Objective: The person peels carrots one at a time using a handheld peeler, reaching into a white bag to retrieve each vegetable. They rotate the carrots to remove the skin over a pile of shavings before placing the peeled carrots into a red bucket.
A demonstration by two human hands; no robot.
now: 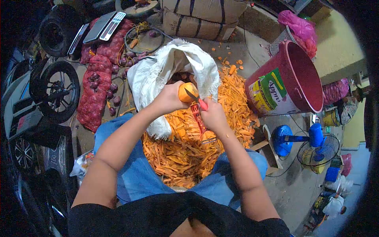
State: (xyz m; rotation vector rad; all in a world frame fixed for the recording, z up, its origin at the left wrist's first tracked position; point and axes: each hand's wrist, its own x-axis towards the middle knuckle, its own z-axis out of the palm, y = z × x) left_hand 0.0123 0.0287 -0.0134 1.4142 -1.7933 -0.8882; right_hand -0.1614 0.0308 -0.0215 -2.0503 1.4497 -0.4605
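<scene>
My left hand (170,97) grips an orange carrot (185,93) above a heap of orange peelings (185,154). My right hand (213,114) holds a red-handled peeler (196,100) whose blade rests against the carrot. Both hands meet over the heap, between my knees in blue jeans. A white woven sack (166,67) lies open just behind the hands; its contents are mostly hidden.
A big maroon bucket (294,81) lies tilted at the right. Red mesh bags of onions (94,91) lie at the left beside a motorbike wheel (59,93). A blue fan (312,142) stands at the lower right. Tied sacks (197,19) are stacked at the back.
</scene>
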